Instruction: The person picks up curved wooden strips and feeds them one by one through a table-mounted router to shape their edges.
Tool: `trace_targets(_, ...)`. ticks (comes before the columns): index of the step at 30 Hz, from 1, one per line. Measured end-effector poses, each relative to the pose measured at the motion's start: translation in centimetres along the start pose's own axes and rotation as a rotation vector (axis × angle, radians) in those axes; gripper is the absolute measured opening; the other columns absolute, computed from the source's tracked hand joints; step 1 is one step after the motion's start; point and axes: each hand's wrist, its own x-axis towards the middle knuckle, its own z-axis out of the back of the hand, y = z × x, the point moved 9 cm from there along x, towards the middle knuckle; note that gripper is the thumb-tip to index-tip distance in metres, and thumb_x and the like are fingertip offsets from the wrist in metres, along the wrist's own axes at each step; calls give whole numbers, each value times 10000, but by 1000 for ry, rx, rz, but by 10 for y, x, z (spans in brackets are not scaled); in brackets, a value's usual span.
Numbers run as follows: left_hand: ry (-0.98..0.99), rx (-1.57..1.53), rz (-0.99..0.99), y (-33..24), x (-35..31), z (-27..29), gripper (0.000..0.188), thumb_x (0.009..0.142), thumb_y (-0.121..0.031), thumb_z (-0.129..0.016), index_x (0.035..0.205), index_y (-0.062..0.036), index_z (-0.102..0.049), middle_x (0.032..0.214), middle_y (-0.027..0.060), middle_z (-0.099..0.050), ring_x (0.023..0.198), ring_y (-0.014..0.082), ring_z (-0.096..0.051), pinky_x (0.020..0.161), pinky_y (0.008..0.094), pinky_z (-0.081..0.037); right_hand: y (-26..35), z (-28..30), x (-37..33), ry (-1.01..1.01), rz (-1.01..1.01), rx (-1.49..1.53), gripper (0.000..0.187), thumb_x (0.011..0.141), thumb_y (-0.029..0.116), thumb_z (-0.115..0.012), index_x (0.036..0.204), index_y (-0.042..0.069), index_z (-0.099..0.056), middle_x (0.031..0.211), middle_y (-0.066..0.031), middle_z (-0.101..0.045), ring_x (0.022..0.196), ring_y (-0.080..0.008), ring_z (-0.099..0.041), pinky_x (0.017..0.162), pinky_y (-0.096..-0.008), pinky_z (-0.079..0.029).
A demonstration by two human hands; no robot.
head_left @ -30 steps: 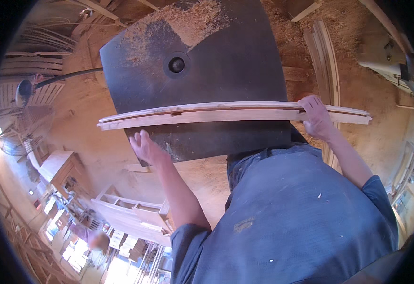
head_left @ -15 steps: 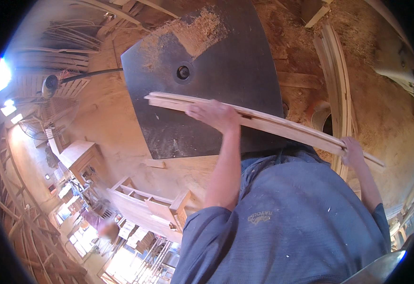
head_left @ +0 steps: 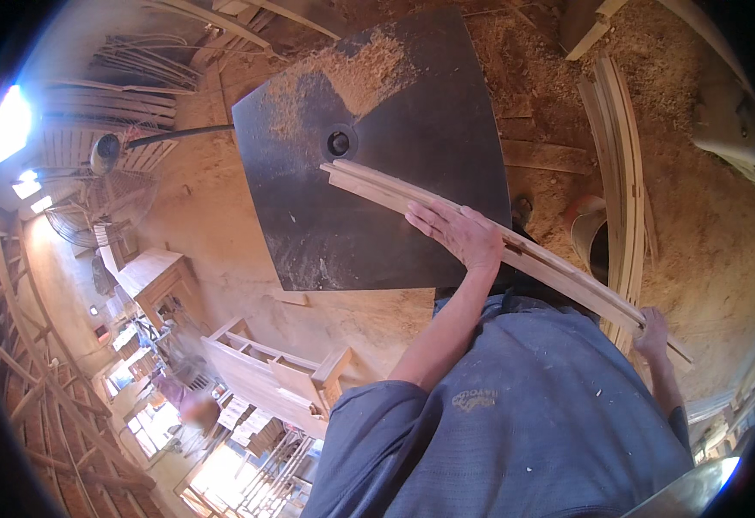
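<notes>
A long, pale wooden strip [head_left: 376, 185] with a groove along its length lies slantwise across the dark metal machine table [head_left: 295, 233]. Its far left end is close to the round spindle [head_left: 338, 142] in the tabletop, though I cannot tell whether they touch. Around the strip's middle my left hand [head_left: 468, 237] grips it, with the fingers stretched over its side. My right hand [head_left: 652, 332] is closed round the strip near its other end, which juts past the table toward the lower right.
Sawdust [head_left: 369, 73] is heaped on the far part of the table. Long wooden pieces [head_left: 619, 173] stand to the right. A floor fan [head_left: 104, 154] is at the left, with a wooden cabinet [head_left: 149, 272] nearby. Farther off, a person [head_left: 196, 406] appears at the lower left.
The strip's far end has swung away from me and to the right, nearer the spindle. My left hand has moved right with it; my right hand has dropped slightly lower.
</notes>
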Motion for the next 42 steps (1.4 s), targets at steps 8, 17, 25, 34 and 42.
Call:
trace_targets(8,7,82,-4,4,17,-5,661,915,-150,-473,1420,200,-232,1567,365,-36,1481,478,30,1221,477,-33,13,-15,-5,-1,-33,-24,409,616,-43,-627,1006,51,-547,941,-184,-559,930,-420,-539,804,-488,-438)
trace_targets(17,-11,42,-30,4,35,-1,679,896,-133,-479,1416,216,-215,1558,383,-26,1463,526,25,1208,526,-38,26,-18,4,-41,-22,14,386,653,-25,-627,1024,55,-554,946,-176,-571,930,-417,-547,800,-488,-449)
trace_targets(25,-76,53,-31,17,73,4,663,916,-129,-437,1429,212,-193,1552,379,-70,1463,507,-18,1209,508,-44,45,-13,40,5,-41,-47,415,641,-31,-620,1042,54,-553,993,-174,-566,984,-398,-548,857,-464,-446)
trace_targets(34,-138,35,-13,40,133,14,679,890,-105,-454,1421,224,-187,1535,394,-82,1453,522,-31,1205,528,-59,116,17,95,-98,83,-4,475,613,-54,-620,1068,64,-550,969,-167,-558,968,-404,-545,837,-460,-451)
trace_targets(42,-228,65,15,83,192,18,635,890,-147,-466,1394,196,-287,1535,369,-152,1444,494,-105,1203,530,-83,178,29,135,-135,164,20,540,636,-40,-666,1157,59,-564,1091,-159,-577,1038,-377,-552,899,-451,-452)
